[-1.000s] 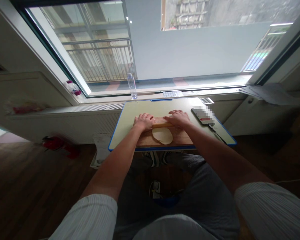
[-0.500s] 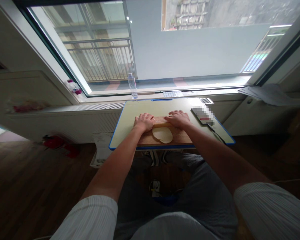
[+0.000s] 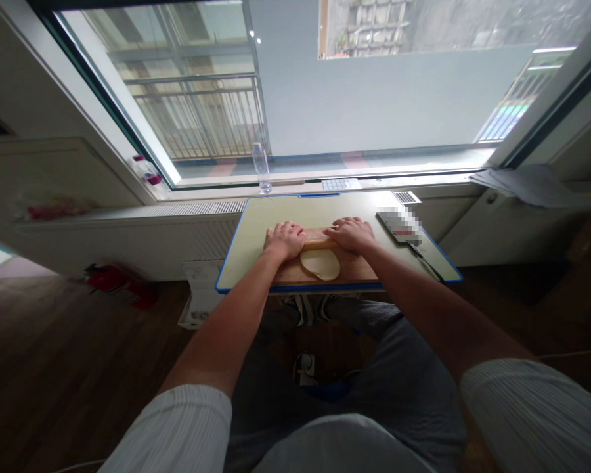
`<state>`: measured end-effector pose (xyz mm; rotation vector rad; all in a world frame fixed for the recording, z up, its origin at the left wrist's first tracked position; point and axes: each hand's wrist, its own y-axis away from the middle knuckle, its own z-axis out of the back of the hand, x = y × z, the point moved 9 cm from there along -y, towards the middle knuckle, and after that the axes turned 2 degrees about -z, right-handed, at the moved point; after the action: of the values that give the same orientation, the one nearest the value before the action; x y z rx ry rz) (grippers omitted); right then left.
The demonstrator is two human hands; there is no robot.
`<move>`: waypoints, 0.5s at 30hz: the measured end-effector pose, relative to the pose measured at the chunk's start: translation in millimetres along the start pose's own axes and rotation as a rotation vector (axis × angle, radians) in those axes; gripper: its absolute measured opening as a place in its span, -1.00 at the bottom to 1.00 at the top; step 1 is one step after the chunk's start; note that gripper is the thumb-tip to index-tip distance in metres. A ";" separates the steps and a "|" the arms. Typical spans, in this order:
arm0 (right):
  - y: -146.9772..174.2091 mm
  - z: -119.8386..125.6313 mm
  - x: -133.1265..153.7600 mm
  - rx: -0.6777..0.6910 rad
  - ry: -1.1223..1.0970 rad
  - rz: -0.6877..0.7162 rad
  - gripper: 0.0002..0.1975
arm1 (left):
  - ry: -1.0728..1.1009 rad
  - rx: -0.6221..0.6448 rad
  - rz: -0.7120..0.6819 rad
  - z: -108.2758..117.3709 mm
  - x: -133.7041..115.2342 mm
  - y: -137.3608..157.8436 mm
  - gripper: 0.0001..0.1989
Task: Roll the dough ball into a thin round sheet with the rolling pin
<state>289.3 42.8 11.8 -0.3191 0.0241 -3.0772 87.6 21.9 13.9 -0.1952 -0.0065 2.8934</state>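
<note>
A wooden rolling pin (image 3: 319,245) lies crosswise over a wooden board (image 3: 357,270). My left hand (image 3: 285,239) is closed over its left end, and my right hand (image 3: 350,234) closes over the right end. Just on the near side of the pin, a flat, pale, roughly oval piece of dough (image 3: 321,264) rests on the board, its far edge against or under the pin. Both ends of the pin are hidden beneath my palms and fingers.
The board sits on a small blue-edged table (image 3: 256,217). A dark flat object with a strap (image 3: 394,230) lies at its right. A clear bottle (image 3: 261,169) stands on the sill behind, and a red fire extinguisher (image 3: 121,286) is on the floor at left.
Almost nothing differs. Both hands stay on the rolling pin, and the dough keeps its place and shape; the whole view has shifted very slightly.
</note>
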 end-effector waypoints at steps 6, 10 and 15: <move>3.7 1.6 0.7 -0.001 0.006 0.004 -0.34 | -0.005 -0.020 -0.004 0.9 -1.8 2.2 -0.44; 6.3 2.0 1.2 -0.002 0.010 0.007 -0.35 | -0.010 -0.028 -0.007 2.0 -3.2 4.0 -0.44; 8.0 1.6 1.2 0.006 0.022 0.001 -0.35 | -0.017 -0.034 0.001 2.6 -4.4 6.6 -0.46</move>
<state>288.8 34.7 13.4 -0.2846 0.0165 -3.0789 89.8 14.5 17.0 -0.1769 -0.0587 2.8971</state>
